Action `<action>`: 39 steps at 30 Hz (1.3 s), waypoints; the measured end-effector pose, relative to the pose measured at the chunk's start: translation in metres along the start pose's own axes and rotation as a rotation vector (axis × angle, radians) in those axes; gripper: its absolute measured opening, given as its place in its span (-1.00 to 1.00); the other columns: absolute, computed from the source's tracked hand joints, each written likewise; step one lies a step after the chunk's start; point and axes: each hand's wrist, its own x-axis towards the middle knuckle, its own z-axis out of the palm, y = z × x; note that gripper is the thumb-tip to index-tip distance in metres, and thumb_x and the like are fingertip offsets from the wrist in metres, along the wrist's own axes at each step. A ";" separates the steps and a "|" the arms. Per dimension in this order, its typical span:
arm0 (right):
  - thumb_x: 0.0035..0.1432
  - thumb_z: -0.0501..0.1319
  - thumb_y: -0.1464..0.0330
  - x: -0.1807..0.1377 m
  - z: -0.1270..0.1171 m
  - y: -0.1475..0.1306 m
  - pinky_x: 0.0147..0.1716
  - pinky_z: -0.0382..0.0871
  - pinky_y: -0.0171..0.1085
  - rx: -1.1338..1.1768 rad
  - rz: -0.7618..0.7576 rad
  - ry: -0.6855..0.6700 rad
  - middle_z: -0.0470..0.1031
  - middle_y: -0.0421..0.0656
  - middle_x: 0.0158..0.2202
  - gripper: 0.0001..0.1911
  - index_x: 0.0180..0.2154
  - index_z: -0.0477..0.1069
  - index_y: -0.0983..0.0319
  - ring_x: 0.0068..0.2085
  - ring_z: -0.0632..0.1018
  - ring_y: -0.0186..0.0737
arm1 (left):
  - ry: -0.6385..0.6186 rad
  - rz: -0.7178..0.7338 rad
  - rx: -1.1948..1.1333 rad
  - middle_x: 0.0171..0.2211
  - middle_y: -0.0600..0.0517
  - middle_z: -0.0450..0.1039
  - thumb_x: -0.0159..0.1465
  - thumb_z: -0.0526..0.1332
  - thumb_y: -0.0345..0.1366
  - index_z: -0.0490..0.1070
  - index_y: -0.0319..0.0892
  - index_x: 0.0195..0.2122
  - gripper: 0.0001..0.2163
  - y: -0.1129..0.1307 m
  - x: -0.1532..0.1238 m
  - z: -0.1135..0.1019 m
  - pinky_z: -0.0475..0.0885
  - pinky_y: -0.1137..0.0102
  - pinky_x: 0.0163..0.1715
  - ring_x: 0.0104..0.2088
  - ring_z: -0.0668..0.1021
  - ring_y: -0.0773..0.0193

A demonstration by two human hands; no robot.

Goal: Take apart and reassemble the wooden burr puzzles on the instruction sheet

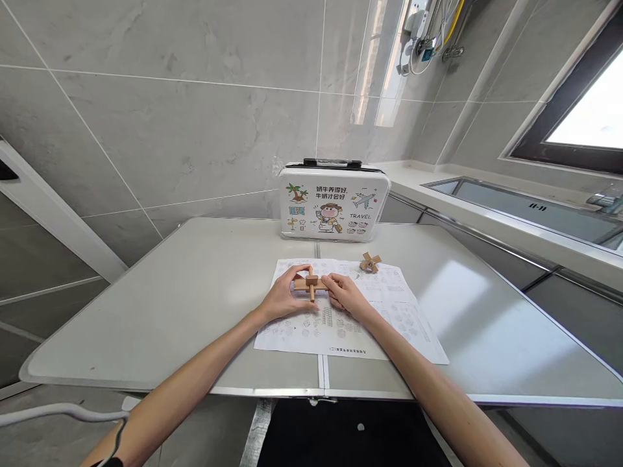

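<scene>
A small cross-shaped assembly of wooden bars, which looks like a wooden burr puzzle point(312, 281), is held up over a printed sheet point(350, 337). My left hand point(282, 297) curves around its left side, forefinger at the top end of the upright bar and thumb near the bottom. On the right, my right hand point(344, 293) pinches the end of the horizontal bar between thumb and fingers. A second wooden piece with crossing flat slats point(370, 262) lies on the sheet's far right part. The sheet carries many small line diagrams.
The pale folding table point(146, 305) has a seam down its middle. A white case point(335, 204) with cartoon prints stands upright at the back. To the right is a counter with a sink point(525, 207). A white cable point(63, 411) hangs at lower left.
</scene>
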 end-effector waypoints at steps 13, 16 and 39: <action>0.14 0.30 -0.16 -0.001 -0.001 -0.011 -0.67 -0.16 -0.37 0.075 0.022 0.003 0.02 -0.43 -0.65 -0.44 -0.40 0.21 0.16 -0.68 0.08 -0.47 | 0.046 0.077 -0.045 0.22 -0.09 0.41 0.06 0.54 -0.10 0.26 0.01 0.28 -0.21 0.011 0.002 0.000 0.39 0.06 0.24 0.19 0.49 0.03; 0.14 0.31 -0.15 0.000 -0.001 -0.009 -0.67 -0.15 -0.38 0.104 0.049 -0.008 0.04 -0.44 -0.65 -0.45 -0.38 0.23 0.16 -0.69 0.10 -0.48 | 0.033 0.074 -0.071 0.24 -0.11 0.40 0.07 0.53 -0.09 0.26 0.01 0.29 -0.22 0.012 0.002 -0.001 0.38 0.06 0.25 0.20 0.49 0.01; 0.09 0.45 0.00 -0.003 0.003 0.002 -0.76 -0.11 -0.47 0.427 0.110 -0.154 0.26 -0.37 -0.59 -0.52 -0.34 0.33 0.21 -0.67 0.20 -0.50 | -0.066 0.006 -0.326 0.25 -0.16 0.41 0.13 0.52 -0.15 0.35 -0.07 0.29 -0.29 0.009 0.002 -0.008 0.39 0.12 0.22 0.15 0.54 0.00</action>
